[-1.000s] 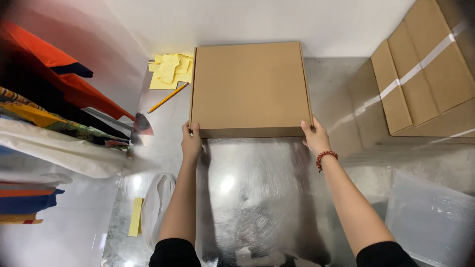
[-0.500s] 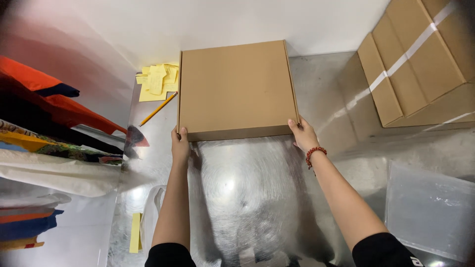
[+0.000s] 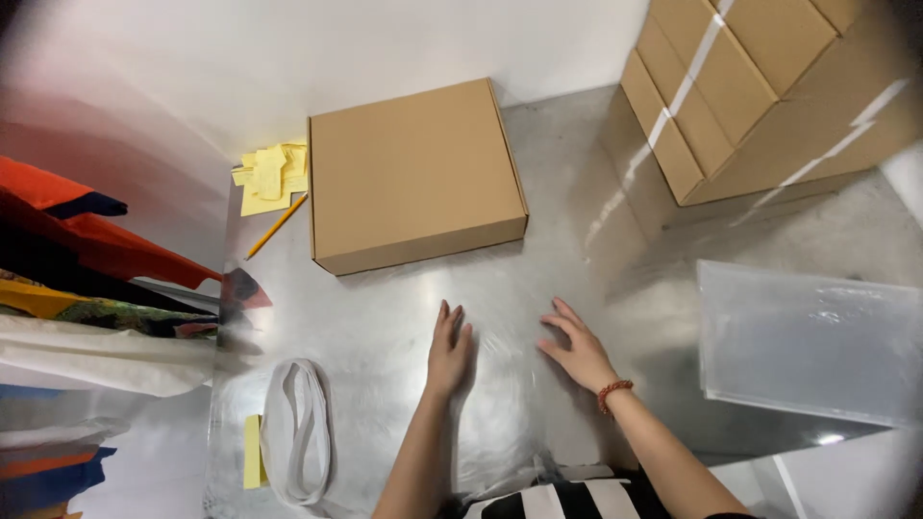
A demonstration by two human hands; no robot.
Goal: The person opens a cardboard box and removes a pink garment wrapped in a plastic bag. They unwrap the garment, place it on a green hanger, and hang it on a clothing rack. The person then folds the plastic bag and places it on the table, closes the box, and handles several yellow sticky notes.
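— Hands?
— Both open and flat, gripping nothing. Left hand [image 3: 449, 348] palm down on the metal table [image 3: 385, 317], fingers together, pointing toward the far edge. Right hand [image 3: 577, 348] just beside it, fingers spread, red bead bracelet [image 3: 613, 392] at the wrist.
— And the box?
— Closed flat cardboard box [image 3: 413, 173] lying beyond both hands, apart from them, toward the far edge by the wall.
— Around it?
— Yellow paper slips [image 3: 269, 176] and a pencil [image 3: 277, 225] to the box's left. Taped cardboard cartons [image 3: 760, 86] at the far right corner. Clear plastic sheets [image 3: 812, 341] at the right edge. White strap loop [image 3: 296, 428] near the left, close to the near edge; folded coloured fabrics [image 3: 87, 259] beyond the left edge.
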